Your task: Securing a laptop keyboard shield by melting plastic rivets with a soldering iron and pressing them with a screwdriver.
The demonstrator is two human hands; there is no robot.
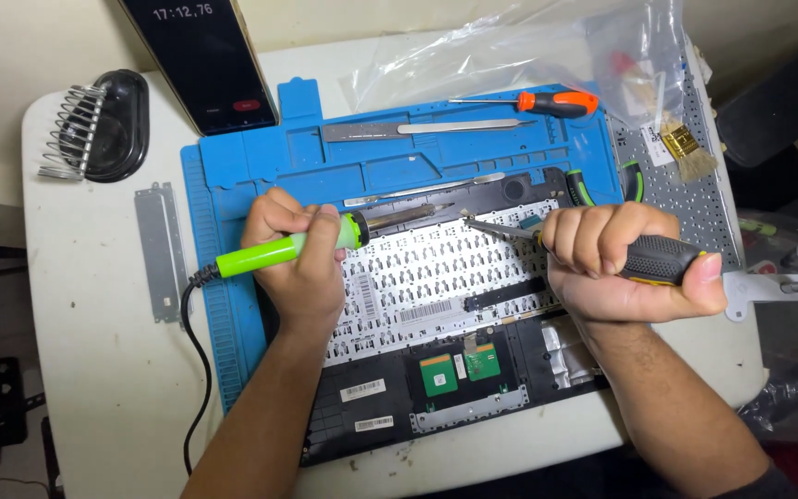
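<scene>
White worktop [94,305] carries a blue silicone repair mat [325,152], and on that mat lies an opened black laptop base [436,314], underside up so its innards can be reached. Over the base's upper edge, the left hand [302,263] is clamped on a green-handled soldering iron [279,248], while the right hand [616,263] grips a black-handled screwdriver [621,254], both tips meeting there. Behind the mat, a clear plastic bag [547,46] holds small parts I cannot identify.

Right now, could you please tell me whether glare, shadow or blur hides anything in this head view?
In the head view, focus is sharp on both hands; the clear crinkled plastic bag shows white glare that veils its contents; the left hand with the green-handled soldering iron throws a soft shadow on the blue silicone mat; the right edge falls dark.
</scene>
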